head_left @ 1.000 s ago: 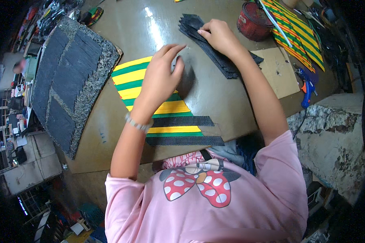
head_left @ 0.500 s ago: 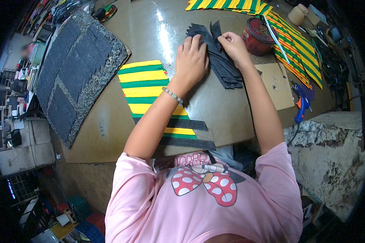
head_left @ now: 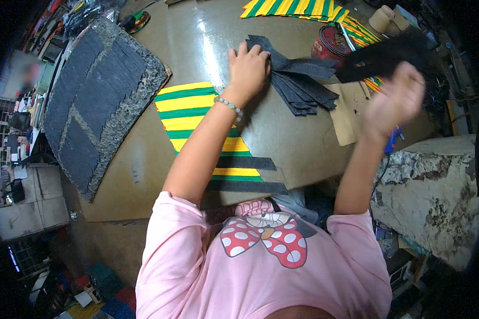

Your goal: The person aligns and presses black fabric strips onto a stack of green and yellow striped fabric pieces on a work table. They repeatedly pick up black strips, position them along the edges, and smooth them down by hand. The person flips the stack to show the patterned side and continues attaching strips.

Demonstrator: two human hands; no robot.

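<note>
A fanned bundle of black ribbed strips [head_left: 298, 94] lies on the brown table. My left hand [head_left: 248, 68] presses down on its far left end, fingers curled over it. To the right, my right hand [head_left: 396, 101] is blurred by motion, its fingers pinched at a black strip [head_left: 380, 58] that is smeared in the air beyond it. A panel of yellow and green strips [head_left: 189, 114], with black strips at its near end, lies under and beside my left forearm.
At left a speckled slab [head_left: 120, 106] carries black pieces. A red can [head_left: 330, 43], a cardboard sheet [head_left: 344, 127] and a blue glue gun [head_left: 393, 141] sit at right. More striped yellow-green panels [head_left: 290, 8] lie at the far edge, near a thread cone [head_left: 380, 20].
My right hand has swung right and nearer, away from the bundle, with a black strip. The bundle's strips have spread out more. My left hand has stayed on them.
</note>
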